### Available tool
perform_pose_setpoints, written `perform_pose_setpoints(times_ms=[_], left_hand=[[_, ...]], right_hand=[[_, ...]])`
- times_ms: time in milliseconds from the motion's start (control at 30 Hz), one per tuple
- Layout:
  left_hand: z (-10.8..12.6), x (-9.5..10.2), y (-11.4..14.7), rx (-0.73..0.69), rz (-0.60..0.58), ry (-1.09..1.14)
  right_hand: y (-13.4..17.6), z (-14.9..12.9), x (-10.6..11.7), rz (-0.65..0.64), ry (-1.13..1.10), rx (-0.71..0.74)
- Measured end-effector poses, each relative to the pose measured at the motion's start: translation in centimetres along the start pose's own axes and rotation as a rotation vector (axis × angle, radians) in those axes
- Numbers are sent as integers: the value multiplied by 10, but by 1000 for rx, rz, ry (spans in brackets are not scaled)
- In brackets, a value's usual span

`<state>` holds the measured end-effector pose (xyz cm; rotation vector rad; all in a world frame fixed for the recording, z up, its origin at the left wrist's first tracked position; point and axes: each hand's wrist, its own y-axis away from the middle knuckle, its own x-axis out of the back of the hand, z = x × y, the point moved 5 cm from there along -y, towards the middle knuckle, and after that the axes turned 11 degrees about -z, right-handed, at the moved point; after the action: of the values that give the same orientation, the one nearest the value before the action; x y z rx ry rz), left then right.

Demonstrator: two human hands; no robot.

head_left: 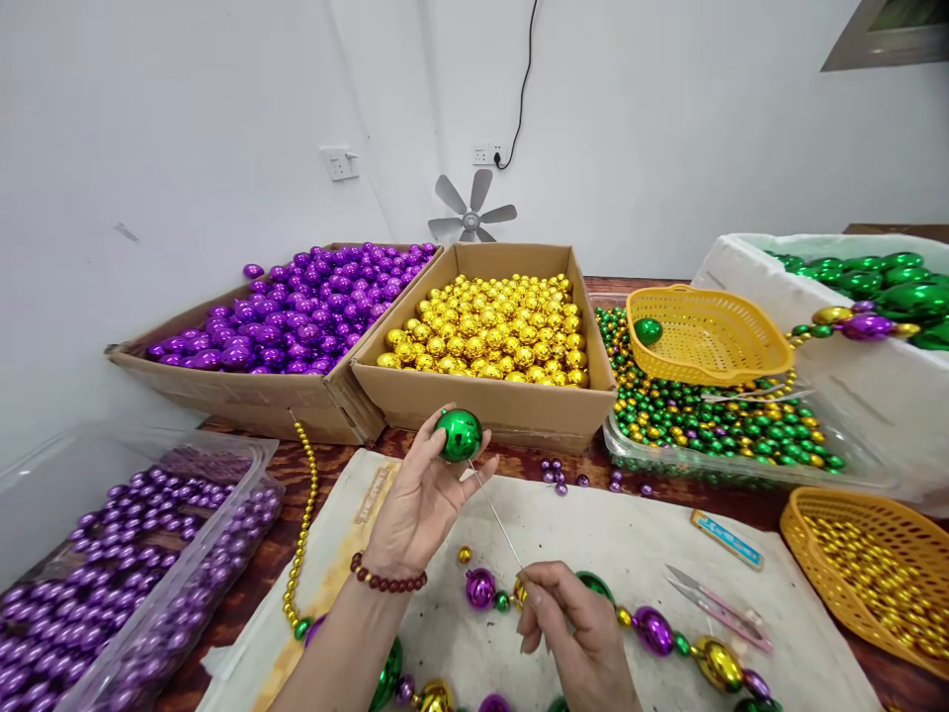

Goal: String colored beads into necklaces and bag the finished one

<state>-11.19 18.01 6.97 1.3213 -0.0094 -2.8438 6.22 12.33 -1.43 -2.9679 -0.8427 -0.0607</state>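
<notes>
My left hand [424,494], with a bead bracelet [388,574] at its wrist, holds a shiny green ball [459,435] in its fingers above the cloth. A long thin needle [498,517] runs from the ball's lower side down to my right hand [574,628], whose thumb and fingers pinch its lower end. Beneath my hands lies a strand of purple, green and gold beads; a purple bead [480,588] and a small green bead [502,600] show beside my right fingers. A loose gold bead [465,555] rests nearby. Part of the strand is hidden by my hands.
Behind stand cartons of purple balls [297,311] and gold balls [481,331]. Right are a yellow basket [712,331] over mixed beads, a foam box [771,297] and a basket of gold beads [882,583]. Snips [719,605] lie on the cloth [638,534]. Purple beads [126,564] fill a tub left.
</notes>
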Motion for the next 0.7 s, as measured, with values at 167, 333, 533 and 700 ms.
perform_pose_setpoints(times_ms=[167,333,533,700], left_hand=[[-2,-18,13,-28,-46,-84],[-17,-26,27,-10,-93,-159],[-36,-6,33,96,-154,-402],[-54,32,-23,101,-216,-1082]], right_hand=[[-8,-2,-3,22,12,54],[-19,-10,-6,33,-36,63],[-22,-20,0,66,-108,74],[-15,-6,2,95,-148,70]])
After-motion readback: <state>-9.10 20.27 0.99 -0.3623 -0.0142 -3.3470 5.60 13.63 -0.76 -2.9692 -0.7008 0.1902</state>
